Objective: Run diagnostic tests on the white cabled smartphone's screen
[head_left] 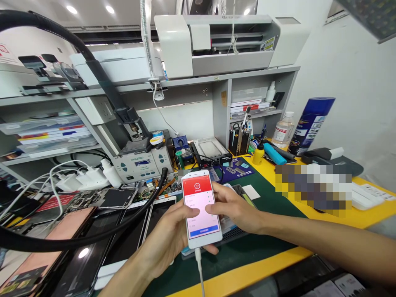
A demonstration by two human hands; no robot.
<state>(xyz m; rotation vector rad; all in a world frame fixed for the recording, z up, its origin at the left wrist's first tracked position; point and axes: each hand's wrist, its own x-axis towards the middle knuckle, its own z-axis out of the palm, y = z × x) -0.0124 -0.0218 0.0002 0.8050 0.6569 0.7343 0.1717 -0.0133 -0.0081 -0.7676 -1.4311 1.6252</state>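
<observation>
A white smartphone (200, 208) with a lit red and pink screen is held above the green mat (266, 202). My left hand (168, 237) is wrapped round its left side and underside, thumb lying on the screen. My right hand (235, 206) rests against the phone's right edge, fingers curled, one fingertip touching the screen. A white cable (200, 272) is plugged into the phone's bottom end and hangs toward me.
Several dismantled phones and screens (77, 222) lie at the left under a thick black hose (93, 237). A soldering station (140, 163), a heating plate (210, 150), tool holder (239, 140), blue spray can (311, 126) and clear bottle (283, 130) stand behind. Shelves rise above.
</observation>
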